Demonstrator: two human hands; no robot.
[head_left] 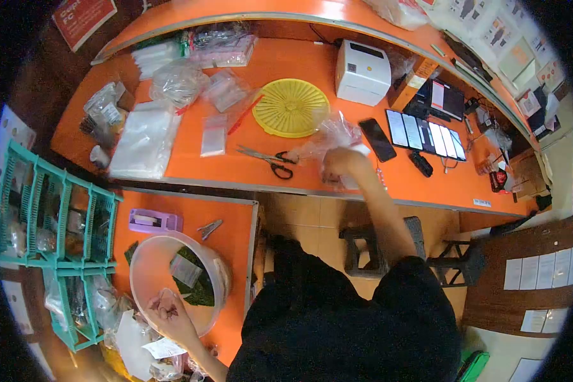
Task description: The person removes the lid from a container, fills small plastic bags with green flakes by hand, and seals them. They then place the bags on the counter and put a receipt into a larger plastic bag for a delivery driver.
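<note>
My left hand [177,323] is at the near-left rim of a round clear plastic tub [220,280], with its fingers around a small clear bag [164,304] of dark reddish contents. Inside the tub lie a small clear packet [186,270] and something dark green. Over the orange table, my right hand [342,164] is closed on a crumpled clear plastic bag [337,135]. Black-handled scissors [279,167] lie open to the left of that hand, and a black phone [377,139] lies to its right. A yellow round lid [291,107] is farther back.
Clear bags [145,141] cover the table's left part. A white printer [363,71] and a row of lit screens [425,132] stand right. On the lower table are a purple tape dispenser [155,220] and a small metal tool [209,228]. Green racks [57,210] stand far left.
</note>
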